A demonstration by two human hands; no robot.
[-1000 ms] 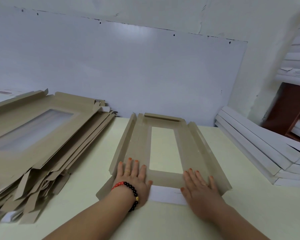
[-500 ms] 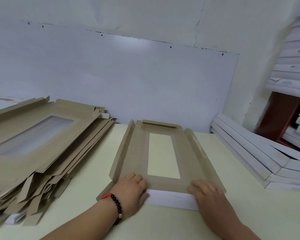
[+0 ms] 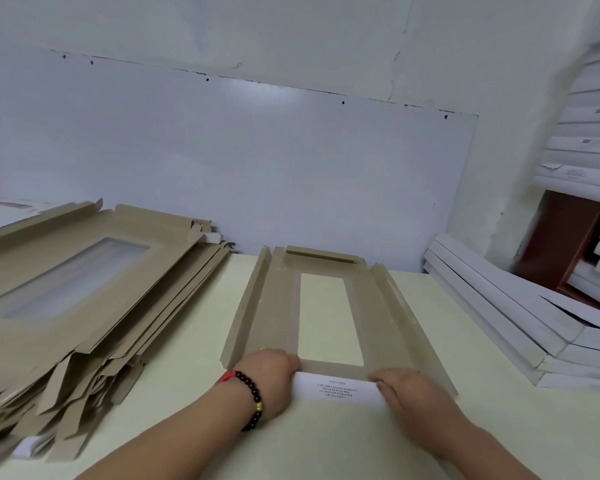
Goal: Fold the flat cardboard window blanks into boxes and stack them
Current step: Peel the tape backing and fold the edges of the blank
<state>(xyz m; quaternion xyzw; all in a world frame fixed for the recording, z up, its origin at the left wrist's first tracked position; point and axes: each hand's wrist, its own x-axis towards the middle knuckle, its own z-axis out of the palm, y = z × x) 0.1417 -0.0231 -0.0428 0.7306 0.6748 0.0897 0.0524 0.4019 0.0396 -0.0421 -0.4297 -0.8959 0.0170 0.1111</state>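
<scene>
A brown cardboard window blank (image 3: 281, 306) lies lengthwise on the pale table (image 3: 194, 344), its long side flaps raised and a clear window in the middle. Its near end flap (image 3: 336, 389), white on the outside with small print, is folded up toward me. My left hand (image 3: 267, 379), with a bead bracelet on the wrist, grips the left end of that flap, fingers curled over its top edge. On the flap's right end my right hand (image 3: 413, 400) holds it the same way.
A tall, untidy pile of flat brown blanks (image 3: 66, 296) fills the left of the table. White folded boxes (image 3: 506, 313) are stacked at the right, with more (image 3: 582, 157) on a shelf above. A white board (image 3: 222, 161) backs the table.
Both hands lay flat on the blank's near end a second ago. They slid back to the near edge, curled over the end flap and raised it, showing its white printed side.
</scene>
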